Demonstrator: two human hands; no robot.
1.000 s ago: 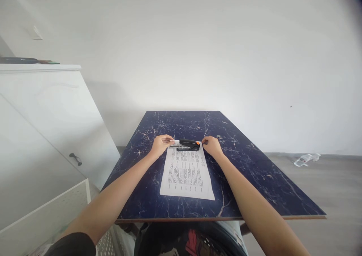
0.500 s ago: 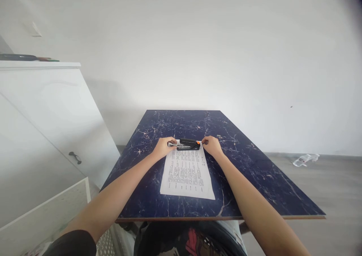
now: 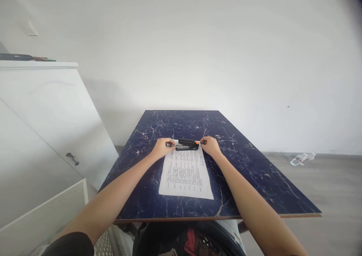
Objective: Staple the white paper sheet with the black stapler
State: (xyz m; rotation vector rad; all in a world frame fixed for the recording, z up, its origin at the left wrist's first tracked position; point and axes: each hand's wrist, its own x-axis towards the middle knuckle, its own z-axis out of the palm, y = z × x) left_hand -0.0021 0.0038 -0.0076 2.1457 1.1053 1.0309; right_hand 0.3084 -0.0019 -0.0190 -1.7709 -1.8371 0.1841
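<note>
A black stapler (image 3: 187,144) with an orange part at its right end lies across the top of a printed sheet of paper (image 3: 185,177). Its upper arm is raised a little, and a silvery metal part shows at its left. My left hand (image 3: 163,147) pinches around that left end, with the silvery part between thumb and fingers. At the orange end, my right hand (image 3: 210,146) has its fingers closed beside the stapler and the sheet's upper right corner. What those fingertips grip is too small to make out.
The dark blue marble-patterned table (image 3: 240,180) meets a white wall. To the left stands a white cabinet (image 3: 45,109) with a dark handle (image 3: 72,158). A small object (image 3: 217,135) lies beyond my right hand. Clear plastic packaging (image 3: 302,158) rests on the floor at right.
The whole view has shifted slightly, so things appear a little further left. Both hands keep their places at the two ends of the stapler.
</note>
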